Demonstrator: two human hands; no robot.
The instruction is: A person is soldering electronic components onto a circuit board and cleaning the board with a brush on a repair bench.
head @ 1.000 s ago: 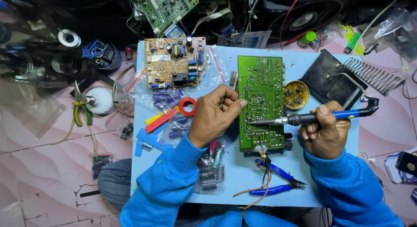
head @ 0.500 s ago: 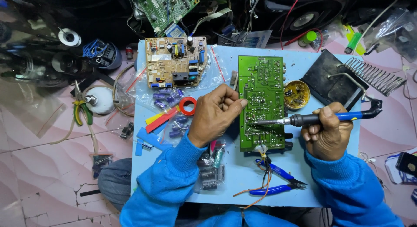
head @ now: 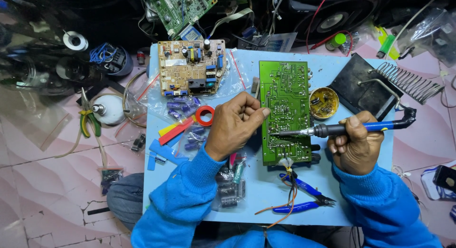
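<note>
Green circuit board [head: 286, 112]: lies solder side up on the light blue work board [head: 247, 191], right of centre, between the two hands.
Left hand [head: 235, 124]: loosely curled, fingertips pressed on the left edge of the green circuit board; nothing grasped. Position unchanged from the earlier frames.
Right hand [head: 356, 143]: clenched around the blue handle of the soldering iron [head: 342, 129].
Soldering iron: held nearly level, tip touching the lower half of the green circuit board. Compared with one second ago, the tip has shifted only slightly.
Flux tin [head: 324, 102]: open, just beside the right edge of the green circuit board.
Blue-handled cutters [head: 304, 196]: lying below the green circuit board, not moved.
Tan circuit board [head: 191, 67]: at the upper left, not moved.
</note>
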